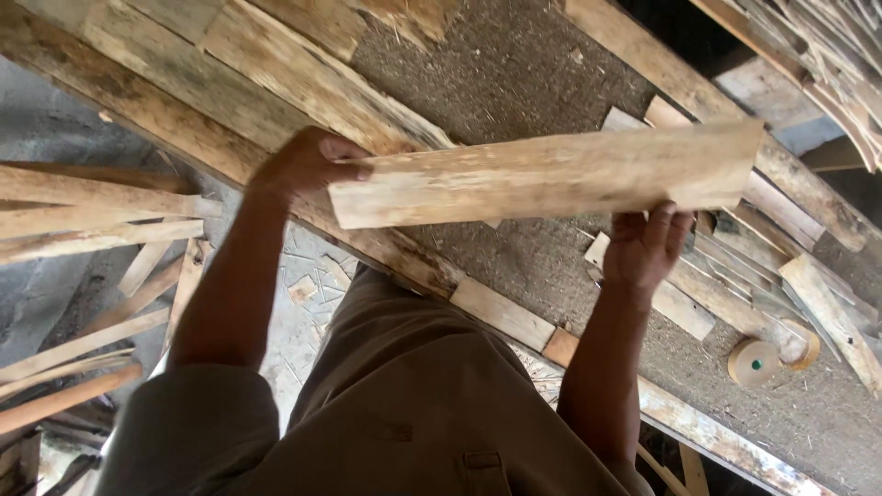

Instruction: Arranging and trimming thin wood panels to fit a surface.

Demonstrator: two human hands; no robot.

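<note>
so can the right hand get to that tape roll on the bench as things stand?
Probably not right away: the right hand is gripping the wooden board, as is the left hand. The tape roll lies uncovered on the bench just beyond it, path open once it lets go.

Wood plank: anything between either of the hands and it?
Nothing visible. Both hands are already on the wood plank: the left hand grips its left end, the right hand holds the lower edge near the right end, above the sawdust-covered bench.

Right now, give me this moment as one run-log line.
left hand: grip on plank's left end | right hand: grip under right end | wooden plank: held level above workbench | tape roll: on bench, right
</note>
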